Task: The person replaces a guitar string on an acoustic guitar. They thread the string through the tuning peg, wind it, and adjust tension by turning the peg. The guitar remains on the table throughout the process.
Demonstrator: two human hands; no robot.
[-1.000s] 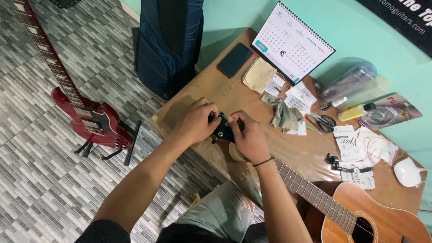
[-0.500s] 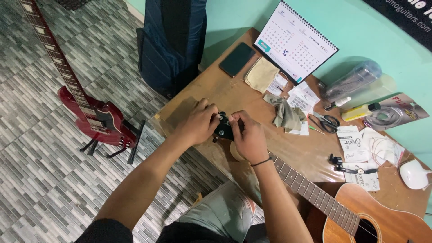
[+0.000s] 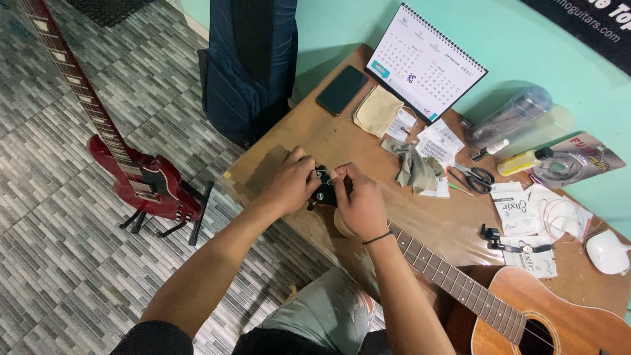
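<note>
Left hand [image 3: 291, 184] and right hand [image 3: 360, 204] pinching acoustic guitar headstock [image 3: 324, 190], wooden table [image 3: 315, 135], calendar [image 3: 427, 62]

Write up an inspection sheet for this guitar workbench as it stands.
Surface: brown wooden table, crowded at the right.
Job's things: acoustic guitar lying on the table, its black headstock between both hands.
Clutter: desk calendar, dark phone, grey cloth, scissors, string packets.
Hands: left hand and right hand pinch at the headstock.
Cables: coiled string.
Surroundings: red electric guitar on a stand, blue gig bag.
</note>
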